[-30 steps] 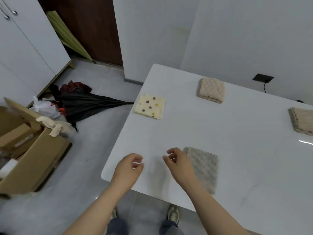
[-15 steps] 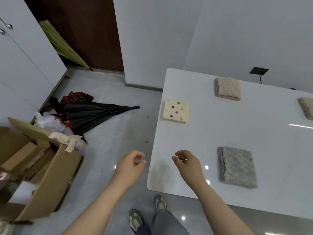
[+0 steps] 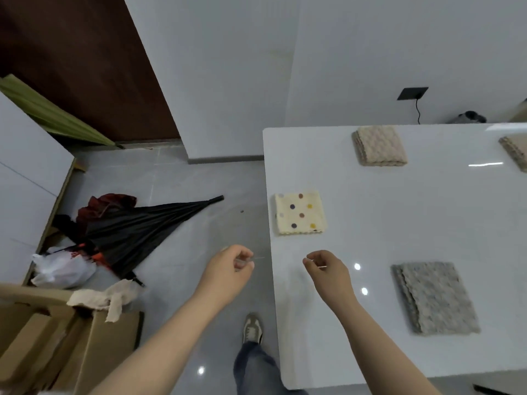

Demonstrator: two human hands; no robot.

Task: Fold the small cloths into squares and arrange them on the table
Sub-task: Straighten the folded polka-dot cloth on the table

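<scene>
So there are four folded cloths on the white table (image 3: 399, 223), all laid flat as squares and well apart from each other. The cream polka-dot cloth (image 3: 299, 213) sits close to the table's left edge. The grey cloth (image 3: 436, 297) is nearer the person, further right. A beige cloth (image 3: 380, 145) is up by the far edge, and a second beige cloth (image 3: 514, 152) is cut off by the right side of the view, so only a corner of it shows.

Neither hand touches any of them. The right hand (image 3: 328, 273) hangs over the table just inside its left edge, between the polka-dot and grey cloths, fingers loosely curled in toward the thumb with nothing visibly in them. The left hand (image 3: 228, 273) is off the table over the floor, also loosely curled. It's a bit blurry, but it looks empty as far as I can see.

Below the hands you can see a jeans leg (image 3: 256, 372) and a shoe (image 3: 252, 329) on the grey tile floor beside the table. Further left a closed black umbrella (image 3: 142, 226) lies on the floor, next to a white plastic bag (image 3: 62, 269). An open cardboard box (image 3: 57, 337) has a pale rag (image 3: 105, 297) draped over its flap. There's a dark wall socket (image 3: 412, 93) behind the table.
</scene>
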